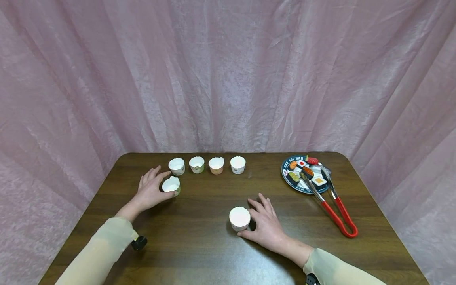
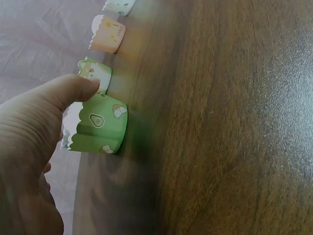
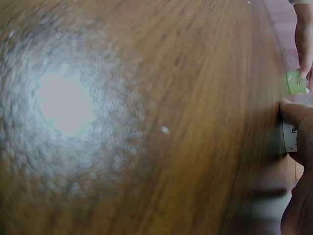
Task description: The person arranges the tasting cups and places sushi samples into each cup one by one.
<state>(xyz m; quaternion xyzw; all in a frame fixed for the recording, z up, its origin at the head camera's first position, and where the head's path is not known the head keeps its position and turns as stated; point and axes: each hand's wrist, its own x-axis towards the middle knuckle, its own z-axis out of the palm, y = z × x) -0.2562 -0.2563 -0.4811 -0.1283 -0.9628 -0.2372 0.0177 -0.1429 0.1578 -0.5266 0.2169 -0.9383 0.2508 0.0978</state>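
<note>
Green cup [image 1: 171, 184], ten o'clock on the table [image 1: 199, 245], pinched by the left hand [image 1: 152, 192]; white cup [image 1: 240, 219], at its four o'clock, grasped by the right hand [image 1: 268, 230]. Red-handled tongs [image 1: 332, 215] rest across a plate [image 1: 303, 190] at the white cup's two o'clock.

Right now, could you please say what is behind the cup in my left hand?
Behind the green cup stands the leftmost cup of a row of four, with pink curtain beyond; tabletop under the green cup cannot be seen.
</note>
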